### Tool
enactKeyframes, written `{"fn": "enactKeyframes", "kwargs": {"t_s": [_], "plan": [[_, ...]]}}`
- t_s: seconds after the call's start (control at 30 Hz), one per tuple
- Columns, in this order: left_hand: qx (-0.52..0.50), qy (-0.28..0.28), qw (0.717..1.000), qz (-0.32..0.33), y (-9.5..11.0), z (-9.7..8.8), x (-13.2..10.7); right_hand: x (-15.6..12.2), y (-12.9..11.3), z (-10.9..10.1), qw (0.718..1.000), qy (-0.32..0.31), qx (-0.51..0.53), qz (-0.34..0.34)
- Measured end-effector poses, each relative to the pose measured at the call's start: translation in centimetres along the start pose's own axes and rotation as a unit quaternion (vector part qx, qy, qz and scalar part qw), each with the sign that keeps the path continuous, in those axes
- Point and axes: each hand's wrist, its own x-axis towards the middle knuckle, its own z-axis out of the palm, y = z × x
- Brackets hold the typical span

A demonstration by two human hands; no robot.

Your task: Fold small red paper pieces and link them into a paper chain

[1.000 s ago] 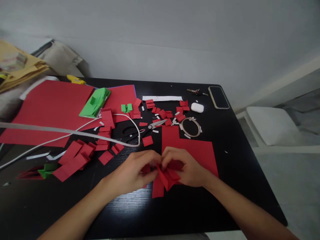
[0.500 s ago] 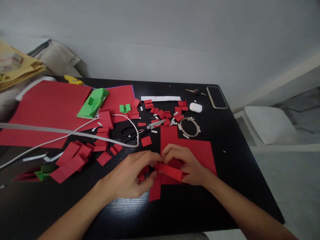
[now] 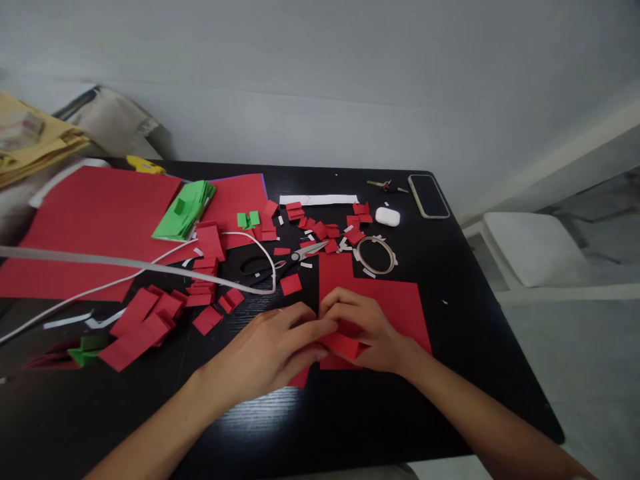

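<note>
Between my two hands is a folded red paper strip (image 3: 341, 345), held just above the table's front middle. My left hand (image 3: 273, 343) closes on its left end, with the fingers laid over the top and the thumb below. Curled round the strip's right part is my right hand (image 3: 367, 327), its fingertips partly hidden. Under my hands lies a larger sheet of red paper (image 3: 405, 313). Another red piece (image 3: 300, 379) shows below my left fingers. Black-handled scissors (image 3: 307, 251) lie beyond my left hand, slightly open.
A tape roll (image 3: 376, 255) lies among red and white scraps. Farther right are a white case (image 3: 387, 216), keys (image 3: 387, 186) and a phone (image 3: 429, 196). A white cable (image 3: 200, 272) crosses the left side, near green papers (image 3: 183, 210) and red sheets (image 3: 100, 227).
My left fingers have moved right and closed over the left end of the folded strip. The red piece below them is now more covered. The view has shifted slightly.
</note>
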Motion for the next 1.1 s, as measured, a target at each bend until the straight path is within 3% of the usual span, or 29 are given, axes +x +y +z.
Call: {"fn": "enactKeyframes", "kwargs": {"t_s": [0.5,0.87,1.1], "plan": [[-0.115,0.014,0.991,-0.066,-0.7,-0.3,-0.3,0.2,-0.7,0.1,1.000,-0.010,0.015,0.026],[-0.133,0.087,0.987,-0.023,-1.1,-0.1,-0.6,0.3,-1.4,-0.5,1.000,0.022,0.021,-0.004],[-0.117,0.061,0.991,-0.024,-1.4,0.2,-0.8,0.1,-1.3,-0.2,0.999,0.027,-0.015,-0.020]]}}
